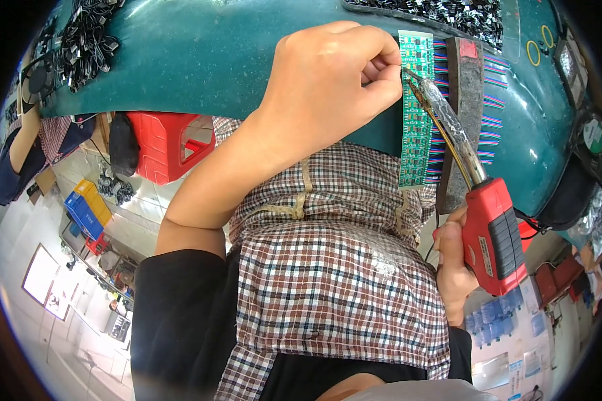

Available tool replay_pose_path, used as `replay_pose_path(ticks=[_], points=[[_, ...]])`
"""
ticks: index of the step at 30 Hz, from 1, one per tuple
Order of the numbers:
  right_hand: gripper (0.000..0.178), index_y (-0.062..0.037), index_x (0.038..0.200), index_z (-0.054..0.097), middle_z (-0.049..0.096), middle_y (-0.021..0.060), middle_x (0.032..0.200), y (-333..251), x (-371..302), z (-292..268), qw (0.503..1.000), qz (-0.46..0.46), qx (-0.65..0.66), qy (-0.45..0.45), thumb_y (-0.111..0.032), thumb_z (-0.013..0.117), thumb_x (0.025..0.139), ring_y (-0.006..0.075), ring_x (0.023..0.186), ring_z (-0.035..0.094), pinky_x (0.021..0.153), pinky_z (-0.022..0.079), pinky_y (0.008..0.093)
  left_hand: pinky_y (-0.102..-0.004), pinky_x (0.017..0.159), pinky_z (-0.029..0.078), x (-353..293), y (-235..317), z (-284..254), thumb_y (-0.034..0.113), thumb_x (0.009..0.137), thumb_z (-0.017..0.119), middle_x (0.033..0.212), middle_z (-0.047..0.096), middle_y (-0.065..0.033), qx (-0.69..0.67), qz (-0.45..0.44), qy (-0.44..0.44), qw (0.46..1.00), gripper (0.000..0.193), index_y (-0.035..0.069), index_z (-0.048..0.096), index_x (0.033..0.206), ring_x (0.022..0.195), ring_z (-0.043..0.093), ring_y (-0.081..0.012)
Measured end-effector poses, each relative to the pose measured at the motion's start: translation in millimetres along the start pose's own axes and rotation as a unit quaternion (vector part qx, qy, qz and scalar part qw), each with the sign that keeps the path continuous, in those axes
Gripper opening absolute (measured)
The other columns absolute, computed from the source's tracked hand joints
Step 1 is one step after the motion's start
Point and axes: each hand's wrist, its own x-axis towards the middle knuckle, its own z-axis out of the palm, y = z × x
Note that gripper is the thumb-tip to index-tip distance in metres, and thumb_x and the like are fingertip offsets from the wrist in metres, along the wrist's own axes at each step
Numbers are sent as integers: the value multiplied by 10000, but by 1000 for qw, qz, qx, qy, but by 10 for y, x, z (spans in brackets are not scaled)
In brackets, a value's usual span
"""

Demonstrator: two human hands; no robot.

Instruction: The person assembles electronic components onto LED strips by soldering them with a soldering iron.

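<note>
A green strip of circuit boards (416, 144) lies lengthwise near the table's front edge, at right of centre. Rows of thin coloured wires (492, 121) run from its right side beneath a worn grey bar (467, 87). My left hand (331, 77) is at the strip's upper left edge, thumb and forefinger pinched together; whatever is between them is too small to make out. My right hand (453, 267) grips a red and black soldering gun (489, 234). Its long metal barrel slants up to the left, and the tip meets the board close to my left fingertips.
Bundled black cables (87, 43) lie at the far left of the green table (201, 60). A tray of small black connectors (441, 12) stands at the back. Yellow rings (533, 52) lie at right. A red stool (160, 147) and another person's arm (27, 140) are at left.
</note>
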Motion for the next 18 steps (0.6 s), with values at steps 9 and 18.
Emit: replay_pose_path(ticks=[9, 18], points=[[104, -7, 916, 465, 485, 71, 761, -27, -7, -19, 997, 15, 69, -1, 7, 558, 961, 85, 506, 399, 492, 384, 255, -231, 652, 600, -5, 4, -9, -3, 785, 753, 812, 726, -66, 3, -3, 1, 1000, 111, -4, 728, 893, 731, 739, -120], [110, 3, 909, 472, 452, 58, 767, -12, -45, 10, 993, 25, 100, 50, -59, 524, 984, 90, 532, 389, 503, 372, 262, -250, 617, 574, 160, 78, -185, 29, 802, 747, 799, 716, -41, 44, -13, 22, 999, 84, 31, 713, 878, 691, 719, -132]])
